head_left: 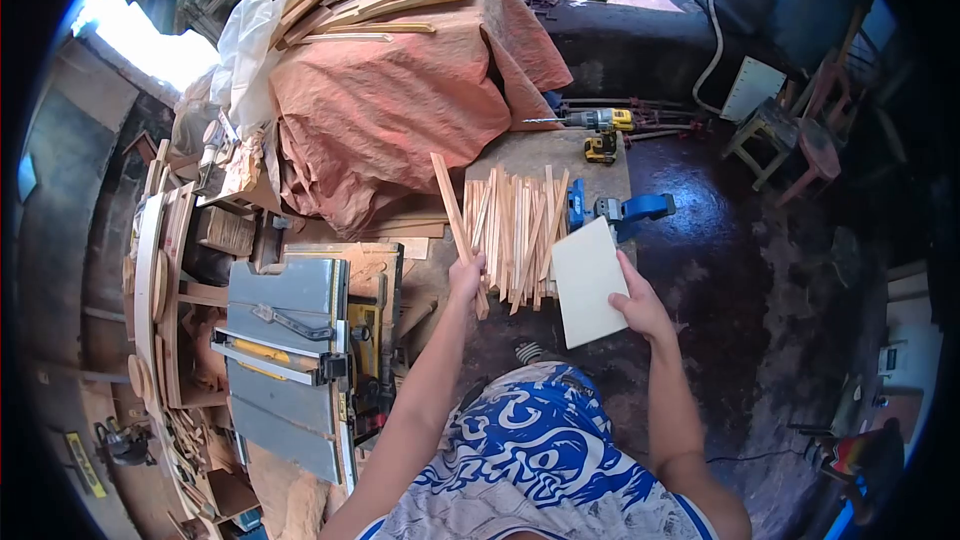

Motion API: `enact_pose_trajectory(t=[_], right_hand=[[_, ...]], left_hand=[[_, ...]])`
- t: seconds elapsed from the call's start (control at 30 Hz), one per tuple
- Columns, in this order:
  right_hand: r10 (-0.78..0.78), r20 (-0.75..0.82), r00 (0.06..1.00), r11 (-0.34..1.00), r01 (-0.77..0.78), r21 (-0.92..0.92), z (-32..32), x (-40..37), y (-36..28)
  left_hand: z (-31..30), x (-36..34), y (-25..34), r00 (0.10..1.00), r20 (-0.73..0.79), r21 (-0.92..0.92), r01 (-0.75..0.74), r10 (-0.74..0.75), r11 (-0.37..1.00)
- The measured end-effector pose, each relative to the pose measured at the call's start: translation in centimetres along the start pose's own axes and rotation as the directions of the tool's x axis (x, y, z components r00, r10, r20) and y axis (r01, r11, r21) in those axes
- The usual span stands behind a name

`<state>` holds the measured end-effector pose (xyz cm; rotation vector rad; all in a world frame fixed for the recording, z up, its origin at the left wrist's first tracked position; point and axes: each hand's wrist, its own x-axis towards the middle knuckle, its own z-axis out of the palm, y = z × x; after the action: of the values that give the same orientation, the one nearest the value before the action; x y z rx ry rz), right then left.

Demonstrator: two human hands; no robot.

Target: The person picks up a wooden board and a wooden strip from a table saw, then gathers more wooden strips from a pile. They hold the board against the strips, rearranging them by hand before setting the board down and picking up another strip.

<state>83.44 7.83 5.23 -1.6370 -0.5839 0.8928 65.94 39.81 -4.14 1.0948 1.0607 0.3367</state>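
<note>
My left hand is closed around a long, thin wooden strip, which stands tilted with its top leaning left. In my right hand is a pale rectangular panel, gripped at its right edge with the thumb on its face. Between and beyond my hands lies a bundle of loose wooden strips on a bench. A blue clamp sits at the right end of that bundle, partly behind the panel.
A yellow-and-black cordless drill stands on the bench's far part. To my left is a table saw with a grey top. Boards lie on a reddish cloth-covered heap. Stools and a chair stand at the right.
</note>
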Motion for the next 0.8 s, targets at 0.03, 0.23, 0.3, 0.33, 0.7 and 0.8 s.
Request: enact_pose_trajectory(t=[0.03, 0.23, 0.3, 0.33, 0.7, 0.8], right_hand=[[-0.093, -0.085, 0.992, 0.996, 0.092, -0.015, 0.6, 1.0, 0.5], [-0.42, -0.252, 0.872, 0.908, 0.402, -0.121, 6.3, 10.2, -2.5], [-0.44, -0.26, 0.86, 0.898, 0.425, -0.115, 7.5, 12.4, -5.8], [-0.458, -0.268, 0.848, 0.889, 0.444, -0.114, 8.0, 13.4, -7.1], [-0.384, -0.186, 0.904, 0.91, 0.337, -0.243, 11.3, 17.0, -10.0], [-0.299, -0.142, 0.944, 0.932, 0.257, -0.255, 12.2, 16.4, -9.3]], left_hand=[[-0.2, 0.1, -0.7, 0.998, 0.053, 0.019, -0.037, 0.036, 0.999], [0.2, -6.0, 0.3, 0.994, 0.107, 0.031, -0.042, 0.038, 0.999], [0.0, -6.7, -0.3, 0.99, 0.129, 0.019, -0.067, 0.064, 0.998], [-0.2, -7.0, -0.4, 0.984, 0.152, 0.003, -0.089, 0.088, 0.996], [-1.6, -9.3, 0.4, 0.96, 0.117, 0.043, -0.263, 0.256, 0.964], [-1.3, -9.4, 0.9, 0.966, 0.119, 0.048, -0.235, 0.228, 0.971]])
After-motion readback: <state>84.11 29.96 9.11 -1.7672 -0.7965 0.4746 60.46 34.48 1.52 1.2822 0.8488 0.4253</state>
